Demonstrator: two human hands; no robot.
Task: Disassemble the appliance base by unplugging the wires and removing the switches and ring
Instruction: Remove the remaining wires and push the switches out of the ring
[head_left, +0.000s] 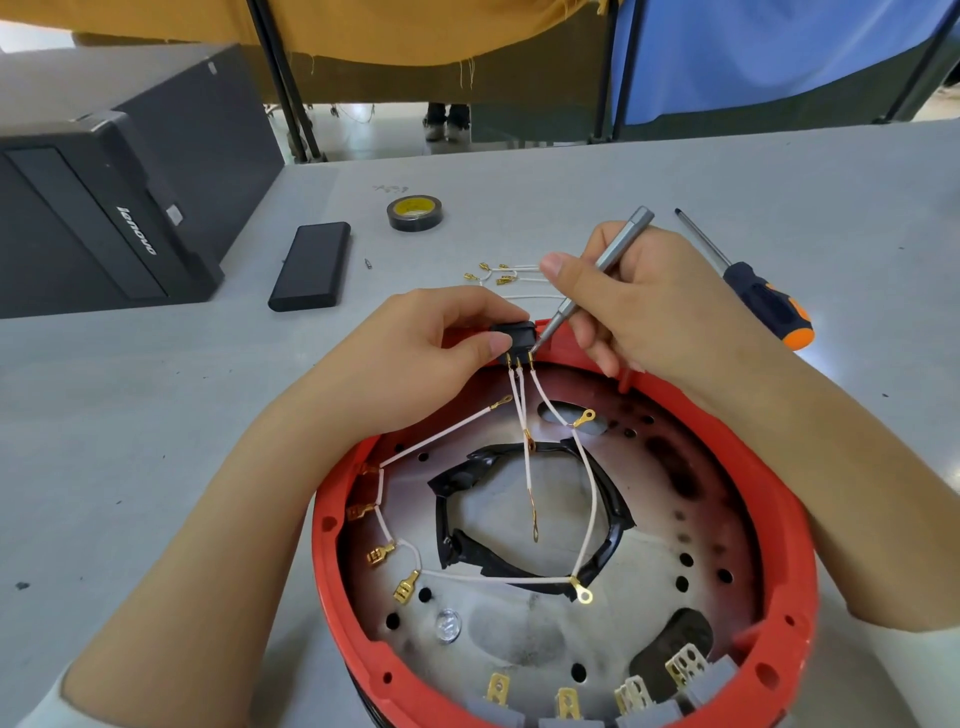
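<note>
The round red plastic appliance base (779, 519) lies open on the grey tabletop (156, 415), holding white wires with brass terminals (587, 519) and a black taped ring (519, 561). At its twelve o'clock rim, the left hand (431, 343) pinches a black rocker switch (514, 335); the right hand (654, 312) grips a slim silver screwdriver (597, 270), tip at the switch's terminals.

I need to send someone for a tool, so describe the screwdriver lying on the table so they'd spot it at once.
Start from the red appliance base on the grey table and look past the right hand. The spare screwdriver lies there untouched. Unlike the slim all-metal driver in that hand, it has a fat black-and-orange handle.
</note>
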